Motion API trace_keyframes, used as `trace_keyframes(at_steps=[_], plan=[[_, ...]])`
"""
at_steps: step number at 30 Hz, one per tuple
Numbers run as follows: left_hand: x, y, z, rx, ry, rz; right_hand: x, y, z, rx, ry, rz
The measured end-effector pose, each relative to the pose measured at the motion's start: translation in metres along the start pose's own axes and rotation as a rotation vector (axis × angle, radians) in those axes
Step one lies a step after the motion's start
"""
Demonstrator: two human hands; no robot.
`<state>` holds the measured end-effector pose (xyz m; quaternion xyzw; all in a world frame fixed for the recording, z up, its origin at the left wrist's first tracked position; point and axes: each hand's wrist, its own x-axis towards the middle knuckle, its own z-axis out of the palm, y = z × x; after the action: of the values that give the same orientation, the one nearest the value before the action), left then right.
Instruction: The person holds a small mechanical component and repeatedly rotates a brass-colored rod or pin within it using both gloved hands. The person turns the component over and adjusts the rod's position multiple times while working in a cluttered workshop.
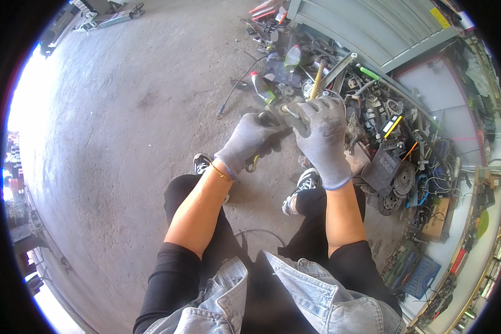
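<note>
Both my hands wear grey work gloves and meet in front of me, above the floor. My left hand is closed around a greyish metal part, much of it hidden by the fingers. Closed at the same part, my right hand pinches what looks like a small bolt-like metal piece. A yellowish loop-shaped piece shows just below my left hand; whether that hand holds it, I cannot tell. Past my right fingers rises a yellow stick-like handle, its lower end hidden.
A heap of scrap car parts spreads ahead and right, with plastic bottles at its near edge and brake discs lower down. A grey metal cabinet stands behind. Right are shelves and a blue tool case. A cable lies on the concrete floor.
</note>
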<state>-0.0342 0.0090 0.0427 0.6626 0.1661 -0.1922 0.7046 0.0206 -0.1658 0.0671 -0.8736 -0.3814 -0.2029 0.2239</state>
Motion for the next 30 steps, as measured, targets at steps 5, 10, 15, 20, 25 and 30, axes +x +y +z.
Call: trace_keyframes(at_steps=[5, 10, 15, 20, 25, 30], plan=[[-0.001, 0.002, 0.003, -0.024, -0.045, -0.006, 0.007, 0.011, -0.011, 0.355, -0.111, 0.041], [-0.007, 0.017, 0.005, 0.129, -0.131, -0.024, 0.0, 0.038, -0.039, 0.899, -0.271, 0.345], [-0.012, 0.018, 0.007, 0.097, -0.206, 0.016, -0.005, 0.05, -0.039, 1.022, -0.338, 0.413], [-0.011, 0.015, 0.005, 0.127, -0.251, 0.004, -0.005, 0.045, -0.038, 1.123, -0.411, 0.496], [-0.01, 0.012, 0.008, 0.13, -0.244, 0.012, -0.001, 0.027, -0.029, 1.115, -0.395, 0.535], [-0.01, 0.008, 0.012, 0.131, -0.189, -0.003, 0.001, 0.018, 0.003, 0.516, -0.131, 0.216]])
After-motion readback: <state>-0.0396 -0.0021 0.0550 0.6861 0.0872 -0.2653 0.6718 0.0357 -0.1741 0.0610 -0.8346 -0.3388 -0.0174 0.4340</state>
